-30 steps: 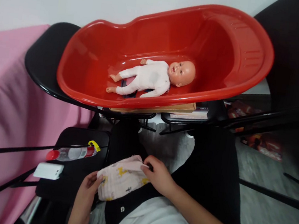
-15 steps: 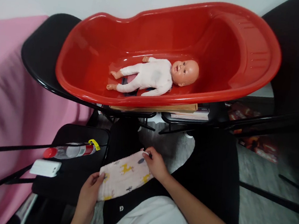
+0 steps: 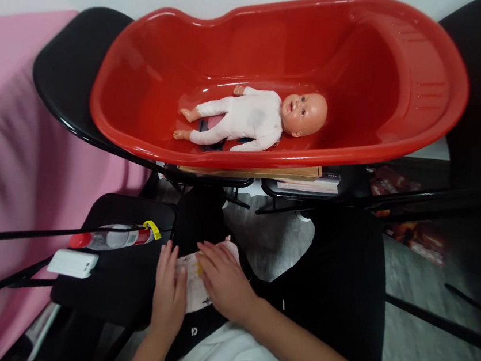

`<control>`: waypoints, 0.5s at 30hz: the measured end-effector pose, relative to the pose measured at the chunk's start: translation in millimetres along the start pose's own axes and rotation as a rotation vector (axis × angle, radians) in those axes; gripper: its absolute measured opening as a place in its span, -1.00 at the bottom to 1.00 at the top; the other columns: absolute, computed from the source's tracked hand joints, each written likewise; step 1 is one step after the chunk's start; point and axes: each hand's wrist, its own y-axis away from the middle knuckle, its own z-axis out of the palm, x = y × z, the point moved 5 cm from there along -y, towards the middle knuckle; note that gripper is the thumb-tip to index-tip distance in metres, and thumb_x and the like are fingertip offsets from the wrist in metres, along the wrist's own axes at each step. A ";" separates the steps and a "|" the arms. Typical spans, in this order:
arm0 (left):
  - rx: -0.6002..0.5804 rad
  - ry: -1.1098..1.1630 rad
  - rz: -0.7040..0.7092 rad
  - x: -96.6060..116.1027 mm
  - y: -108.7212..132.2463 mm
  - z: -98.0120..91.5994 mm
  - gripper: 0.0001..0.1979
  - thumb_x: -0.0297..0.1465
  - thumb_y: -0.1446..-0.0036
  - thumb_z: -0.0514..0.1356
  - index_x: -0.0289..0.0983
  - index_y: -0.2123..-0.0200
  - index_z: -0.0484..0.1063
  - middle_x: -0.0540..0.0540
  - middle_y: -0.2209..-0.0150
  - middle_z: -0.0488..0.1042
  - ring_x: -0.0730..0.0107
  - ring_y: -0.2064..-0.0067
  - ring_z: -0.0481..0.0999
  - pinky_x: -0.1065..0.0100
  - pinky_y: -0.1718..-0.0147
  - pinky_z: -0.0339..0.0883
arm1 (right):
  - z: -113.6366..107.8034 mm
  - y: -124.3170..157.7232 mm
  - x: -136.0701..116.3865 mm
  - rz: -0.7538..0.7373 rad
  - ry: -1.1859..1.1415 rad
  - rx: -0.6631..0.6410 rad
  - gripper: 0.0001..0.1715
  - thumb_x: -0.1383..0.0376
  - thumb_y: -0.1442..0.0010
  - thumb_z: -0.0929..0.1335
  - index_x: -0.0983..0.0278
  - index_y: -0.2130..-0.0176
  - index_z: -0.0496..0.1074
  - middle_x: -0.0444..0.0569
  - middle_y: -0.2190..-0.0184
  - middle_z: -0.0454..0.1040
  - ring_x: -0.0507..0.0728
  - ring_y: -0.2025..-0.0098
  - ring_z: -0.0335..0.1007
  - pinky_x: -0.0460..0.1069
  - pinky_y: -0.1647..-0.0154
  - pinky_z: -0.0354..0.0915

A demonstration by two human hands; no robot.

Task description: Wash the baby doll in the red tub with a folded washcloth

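Note:
A white cloth with yellow and dark prints (image 3: 199,294) lies on my left thigh, partly covered by my hands. My left hand (image 3: 171,288) rests along the cloth's left edge, fingers stretched out and nearly flat. Across the cloth's right part lies my right hand (image 3: 225,277), palm down with its fingers extended. Beyond my knees, a doll in a white suit (image 3: 251,118) lies face up inside a red tub (image 3: 151,48), its head to the right and its feet to the left.
A black chair (image 3: 111,287) at the left holds a bottle with a red cap (image 3: 112,237) and a white phone (image 3: 72,263). Books (image 3: 309,184) lie beneath the tub. Pink fabric (image 3: 5,148) hangs at the far left.
Both hands have let go of the cloth's ends and now lie flat on it. My right hand has moved left and the cloth has been lowered onto my thigh. The view has shifted slightly.

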 end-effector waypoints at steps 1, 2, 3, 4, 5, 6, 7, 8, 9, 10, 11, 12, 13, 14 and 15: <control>-0.046 0.016 -0.026 -5.4 1.0 9.0 -0.43 -0.14 -0.47 -0.05 -0.23 -0.42 0.20 -0.22 -0.50 0.05 0.14 -0.53 -0.06 -0.01 -0.47 -0.10 | 6.7 1.4 -3.3 -0.023 0.000 -0.067 -0.43 0.28 -0.47 0.22 0.32 -0.39 0.22 0.12 -0.44 0.19 0.22 -0.50 -0.03 0.29 -0.52 -0.06; -0.077 0.026 -0.051 -12.2 2.9 17.0 -0.40 -0.13 -0.47 -0.06 -0.23 -0.45 0.14 -0.23 -0.52 0.01 0.14 -0.54 -0.10 -0.03 -0.48 -0.13 | 12.8 4.1 -3.7 -0.027 0.002 -0.128 -0.37 0.21 -0.48 0.23 0.31 -0.44 0.14 0.11 -0.48 0.12 0.24 -0.53 -0.11 0.32 -0.53 -0.11; -0.092 0.031 -0.065 -19.1 5.5 23.2 -0.38 -0.13 -0.48 -0.07 -0.24 -0.48 0.08 -0.23 -0.52 -0.03 0.15 -0.54 -0.13 -0.04 -0.48 -0.17 | 17.7 7.6 -2.2 -0.020 0.003 -0.178 -0.30 0.14 -0.48 0.24 0.30 -0.47 0.07 0.10 -0.50 0.05 0.25 -0.55 -0.19 0.35 -0.54 -0.16; -0.095 0.031 -0.065 -25.0 8.3 27.6 -0.37 -0.13 -0.48 -0.07 -0.23 -0.50 0.03 -0.23 -0.53 -0.06 0.16 -0.54 -0.15 -0.04 -0.48 -0.20 | 21.3 11.5 0.4 -0.007 0.002 -0.219 -0.24 0.09 -0.48 0.24 0.30 -0.50 0.00 0.09 -0.52 -0.02 0.26 -0.56 -0.26 0.36 -0.54 -0.20; -0.092 0.029 -0.056 -29.5 11.2 30.4 -0.36 -0.14 -0.48 -0.07 -0.21 -0.51 -0.01 -0.21 -0.54 -0.08 0.17 -0.55 -0.17 -0.04 -0.49 -0.23 | 23.5 15.4 3.6 0.012 -0.001 -0.248 -0.19 0.06 -0.47 0.25 0.29 -0.51 -0.06 0.09 -0.54 -0.08 0.26 -0.57 -0.31 0.36 -0.54 -0.22; -0.086 0.028 -0.042 -32.7 14.0 31.8 -0.36 -0.15 -0.48 -0.06 -0.19 -0.52 -0.04 -0.19 -0.54 -0.10 0.18 -0.55 -0.18 -0.04 -0.49 -0.25 | 24.5 18.7 7.0 0.037 -0.006 -0.264 -0.14 0.04 -0.47 0.25 0.30 -0.52 -0.11 0.10 -0.54 -0.14 0.26 -0.57 -0.35 0.34 -0.55 -0.24; -0.080 0.032 -0.029 -34.8 16.2 32.3 -0.36 -0.15 -0.48 -0.06 -0.16 -0.53 -0.06 -0.16 -0.55 -0.11 0.19 -0.55 -0.18 -0.03 -0.49 -0.26 | 24.8 21.0 10.4 0.069 -0.012 -0.269 -0.11 0.03 -0.46 0.25 0.32 -0.53 -0.15 0.11 -0.55 -0.18 0.26 -0.58 -0.38 0.33 -0.55 -0.24; -0.075 0.040 -0.020 -36.1 17.9 32.3 -0.36 -0.16 -0.49 -0.05 -0.13 -0.53 -0.08 -0.14 -0.55 -0.12 0.19 -0.55 -0.18 -0.02 -0.49 -0.26 | 24.9 22.4 13.6 0.104 -0.018 -0.268 -0.08 0.02 -0.45 0.26 0.34 -0.53 -0.17 0.13 -0.55 -0.22 0.26 -0.58 -0.39 0.32 -0.55 -0.24; -0.070 0.053 -0.013 -36.9 18.7 32.0 -0.36 -0.15 -0.48 -0.05 -0.11 -0.53 -0.09 -0.12 -0.55 -0.13 0.19 -0.55 -0.17 -0.01 -0.49 -0.26 | 25.2 22.9 16.7 0.141 -0.026 -0.261 -0.06 0.02 -0.45 0.26 0.36 -0.53 -0.19 0.16 -0.55 -0.24 0.26 -0.58 -0.40 0.31 -0.55 -0.24; -0.065 0.072 -0.008 -37.4 18.7 31.7 -0.36 -0.15 -0.48 -0.04 -0.09 -0.53 -0.09 -0.11 -0.55 -0.14 0.19 -0.55 -0.17 0.00 -0.49 -0.26 | 25.9 22.7 19.7 0.175 -0.036 -0.253 -0.05 0.01 -0.45 0.26 0.37 -0.53 -0.20 0.18 -0.55 -0.26 0.26 -0.58 -0.40 0.30 -0.55 -0.23; -0.058 0.097 -0.007 -38.1 17.9 31.4 -0.35 -0.14 -0.48 -0.04 -0.09 -0.53 -0.09 -0.10 -0.55 -0.14 0.19 -0.55 -0.16 0.01 -0.49 -0.26 | 27.2 21.9 22.7 0.204 -0.051 -0.243 -0.04 0.01 -0.45 0.25 0.38 -0.53 -0.21 0.19 -0.55 -0.28 0.26 -0.58 -0.41 0.30 -0.55 -0.23; -0.053 0.126 -0.010 -39.2 16.5 31.5 -0.35 -0.13 -0.48 -0.04 -0.09 -0.53 -0.09 -0.09 -0.55 -0.14 0.19 -0.54 -0.16 0.03 -0.49 -0.26 | 28.9 20.9 25.8 0.228 -0.069 -0.232 -0.05 0.00 -0.46 0.24 0.38 -0.53 -0.22 0.20 -0.55 -0.29 0.26 -0.58 -0.41 0.30 -0.55 -0.23; -0.049 0.157 -0.016 -40.9 14.6 31.8 -0.34 -0.11 -0.47 -0.03 -0.09 -0.53 -0.08 -0.08 -0.55 -0.14 0.19 -0.54 -0.16 0.05 -0.50 -0.27 | 31.0 19.9 29.1 0.251 -0.091 -0.221 -0.06 -0.01 -0.47 0.22 0.38 -0.53 -0.23 0.20 -0.55 -0.31 0.25 -0.58 -0.42 0.29 -0.55 -0.23; -0.045 0.192 -0.026 -43.2 12.4 32.4 -0.33 -0.09 -0.47 -0.02 -0.09 -0.53 -0.07 -0.08 -0.55 -0.14 0.19 -0.54 -0.16 0.07 -0.50 -0.28 | 33.1 18.9 32.7 0.274 -0.117 -0.209 -0.06 -0.02 -0.48 0.20 0.37 -0.54 -0.25 0.20 -0.55 -0.32 0.25 -0.58 -0.43 0.29 -0.55 -0.23; -0.043 0.234 -0.043 -46.2 9.9 33.3 -0.32 -0.07 -0.46 -0.01 -0.10 -0.53 -0.07 -0.07 -0.55 -0.14 0.20 -0.54 -0.16 0.09 -0.50 -0.29 | 35.1 17.9 36.3 0.295 -0.145 -0.197 -0.07 -0.03 -0.49 0.18 0.37 -0.54 -0.26 0.20 -0.55 -0.33 0.25 -0.58 -0.44 0.29 -0.55 -0.23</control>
